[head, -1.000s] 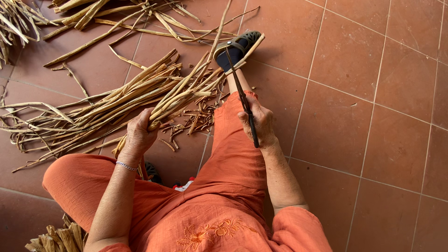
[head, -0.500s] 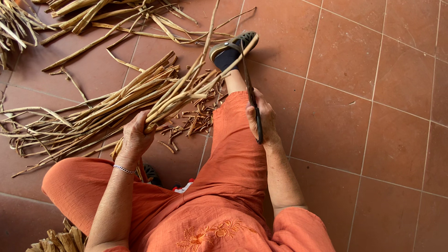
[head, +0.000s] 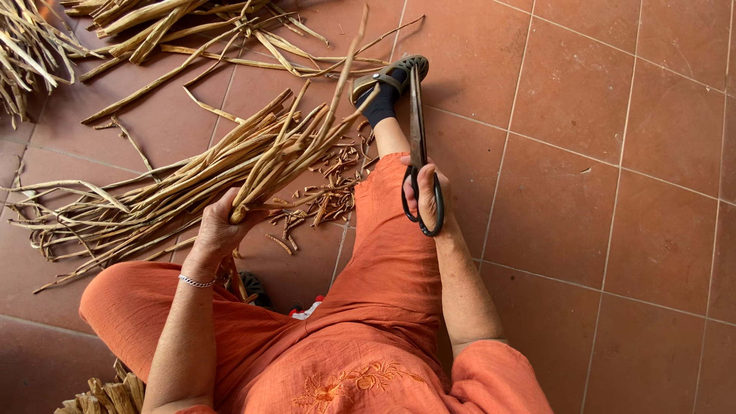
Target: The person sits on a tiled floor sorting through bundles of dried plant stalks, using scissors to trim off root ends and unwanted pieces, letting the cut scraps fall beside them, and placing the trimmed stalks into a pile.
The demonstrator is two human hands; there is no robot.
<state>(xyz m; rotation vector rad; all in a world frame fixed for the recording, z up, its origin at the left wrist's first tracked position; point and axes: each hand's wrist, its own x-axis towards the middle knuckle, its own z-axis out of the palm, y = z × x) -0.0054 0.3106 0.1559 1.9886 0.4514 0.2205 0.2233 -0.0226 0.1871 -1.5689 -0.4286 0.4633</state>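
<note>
Scissors point(head: 418, 130), long and dark with looped handles, sit in the right hand point(head: 426, 192), whose fingers pass through the loops and close around them; the blades lie together and point away from the body, along the outstretched right leg toward the sandalled foot point(head: 387, 80). The left hand point(head: 218, 230) is clenched around a bundle of dried stalks point(head: 253, 165), pale tan and fibrous, gripping it near the cut ends so that the tips fan up and rightward above the knee, while the rest trails off over the floor toward its left edge. Both hands are well apart, one on each side of the right thigh. Short trimmed bits point(head: 326, 188) (brownish, curled) lie scattered on the terracotta tile floor point(head: 598, 215) between the bundle and the leg. More loose stalks point(head: 192, 34) are heaped along the floor's far edge and in its far left corner. A thin silver bracelet point(head: 196, 282) circles the left wrist, and the person wears orange clothing.
</note>
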